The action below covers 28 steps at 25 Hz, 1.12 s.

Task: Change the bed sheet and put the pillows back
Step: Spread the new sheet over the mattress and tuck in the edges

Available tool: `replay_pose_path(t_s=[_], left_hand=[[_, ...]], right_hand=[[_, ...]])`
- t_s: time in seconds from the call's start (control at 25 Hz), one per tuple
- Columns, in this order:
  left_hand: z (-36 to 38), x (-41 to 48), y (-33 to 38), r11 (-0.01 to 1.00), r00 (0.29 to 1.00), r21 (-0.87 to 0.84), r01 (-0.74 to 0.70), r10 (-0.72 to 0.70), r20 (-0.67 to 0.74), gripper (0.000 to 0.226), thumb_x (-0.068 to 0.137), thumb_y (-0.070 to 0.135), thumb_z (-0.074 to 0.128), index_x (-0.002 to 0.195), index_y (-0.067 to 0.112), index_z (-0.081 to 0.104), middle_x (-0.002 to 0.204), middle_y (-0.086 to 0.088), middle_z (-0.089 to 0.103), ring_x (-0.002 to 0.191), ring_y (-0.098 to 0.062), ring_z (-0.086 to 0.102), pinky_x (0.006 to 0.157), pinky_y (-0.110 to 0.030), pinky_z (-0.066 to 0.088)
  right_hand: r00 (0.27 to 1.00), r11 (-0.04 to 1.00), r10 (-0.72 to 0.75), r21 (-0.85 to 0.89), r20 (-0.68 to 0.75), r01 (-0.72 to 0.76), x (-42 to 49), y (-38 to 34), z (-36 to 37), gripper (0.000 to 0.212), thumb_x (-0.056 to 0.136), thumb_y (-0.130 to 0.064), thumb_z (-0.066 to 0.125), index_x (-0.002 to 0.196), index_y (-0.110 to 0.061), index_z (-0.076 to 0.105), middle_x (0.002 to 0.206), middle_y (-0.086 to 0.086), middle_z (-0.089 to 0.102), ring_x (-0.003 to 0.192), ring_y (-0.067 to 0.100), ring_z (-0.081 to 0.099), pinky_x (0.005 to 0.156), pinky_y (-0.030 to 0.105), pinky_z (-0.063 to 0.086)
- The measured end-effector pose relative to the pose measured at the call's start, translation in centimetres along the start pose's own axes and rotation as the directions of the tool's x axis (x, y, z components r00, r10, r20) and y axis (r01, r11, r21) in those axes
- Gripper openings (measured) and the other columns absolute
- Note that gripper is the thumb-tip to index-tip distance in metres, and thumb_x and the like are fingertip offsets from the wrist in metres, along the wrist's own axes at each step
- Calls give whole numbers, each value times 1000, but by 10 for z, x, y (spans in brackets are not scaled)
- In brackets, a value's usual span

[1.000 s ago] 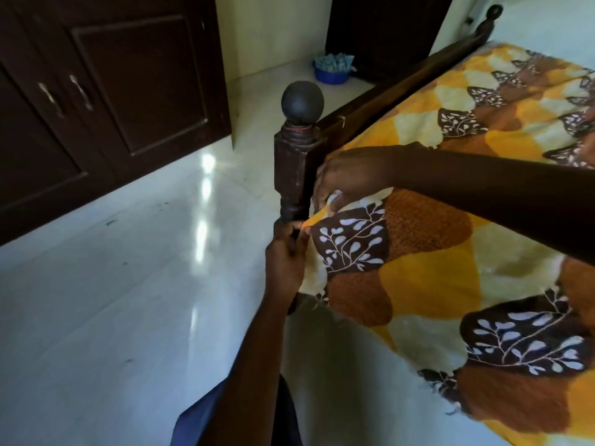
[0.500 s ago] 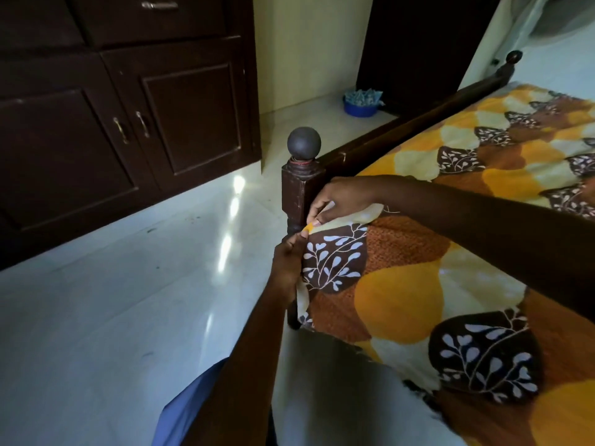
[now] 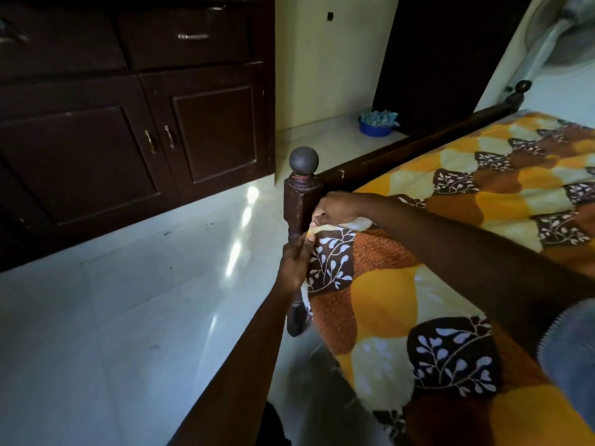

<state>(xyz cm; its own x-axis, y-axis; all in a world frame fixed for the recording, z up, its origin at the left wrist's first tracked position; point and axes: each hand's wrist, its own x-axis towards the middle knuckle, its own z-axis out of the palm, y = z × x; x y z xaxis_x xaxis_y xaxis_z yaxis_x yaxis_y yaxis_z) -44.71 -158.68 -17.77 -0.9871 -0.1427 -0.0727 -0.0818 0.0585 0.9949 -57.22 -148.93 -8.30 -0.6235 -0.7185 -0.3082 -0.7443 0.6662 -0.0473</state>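
A bed sheet (image 3: pixel 450 239) patterned in orange, yellow, cream and brown with white leaf prints covers the mattress on the right. At the near corner stands a dark wooden bedpost (image 3: pixel 302 201) topped by a round knob. My right hand (image 3: pixel 335 208) lies on the mattress corner beside the post, fingers curled on the sheet's corner. Just below it my left hand (image 3: pixel 294 262) pinches the sheet's edge against the side of the post. The sheet hangs down the side of the bed beneath my hands. No pillows are in view.
A dark wooden footboard (image 3: pixel 418 143) runs back to a second post. Dark cabinets (image 3: pixel 128 140) with metal handles line the left wall. A blue bowl (image 3: pixel 375 125) sits on the glossy pale floor (image 3: pixel 128 300) by the far wall.
The camera has tilted up, showing more cabinet and wall. Both hands stay at the bed corner; the right hand has drawn the sheet corner closer to the post.
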Motion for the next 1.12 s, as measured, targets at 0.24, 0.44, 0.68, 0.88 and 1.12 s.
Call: replay_pose_path(t_s=[0.24,0.44,0.68,0.88,1.12], left_hand=[[-25,18,-2,997,988,-14,72,-69,140,33,94,20,53,116,-2,62,108,-18,66,87,-21,65,75,-19,54],[-35,54,-22,987,990,155,43,-63,128,34,84,28,67,106,1,69,107,-15,69,99,-27,65,91,-36,52],[-19,52,-35,928,988,340,-152,153,25,19,83,10,67,98,-2,71,104,-18,69,94,-26,63,85,-21,45],[-4,37,-28,935,996,351,-53,72,-43,24,91,15,58,104,-2,68,86,-9,68,75,-17,64,64,-1,36],[5,-6,-42,1000,1000,-13,24,-24,5,18,88,-3,55,105,-7,61,92,-9,65,64,11,59,62,0,41]], right_hand=[[993,998,8,57,-120,-1,5,8,16,23,90,-24,56,101,-11,72,110,7,70,103,23,61,90,31,43],[974,981,35,194,-226,9,4,12,21,8,78,-19,70,80,-13,76,88,0,74,82,14,68,75,24,50],[482,639,629,759,-610,126,-67,-65,52,16,90,-24,57,99,-20,70,100,-7,68,89,-5,57,76,1,40],[459,-407,878,713,134,571,-108,-137,134,11,89,-23,51,91,-18,61,75,-8,73,76,12,67,56,18,54],[503,-556,831,322,239,766,-102,-133,180,55,37,-25,94,85,-7,75,92,9,74,89,21,70,81,34,57]])
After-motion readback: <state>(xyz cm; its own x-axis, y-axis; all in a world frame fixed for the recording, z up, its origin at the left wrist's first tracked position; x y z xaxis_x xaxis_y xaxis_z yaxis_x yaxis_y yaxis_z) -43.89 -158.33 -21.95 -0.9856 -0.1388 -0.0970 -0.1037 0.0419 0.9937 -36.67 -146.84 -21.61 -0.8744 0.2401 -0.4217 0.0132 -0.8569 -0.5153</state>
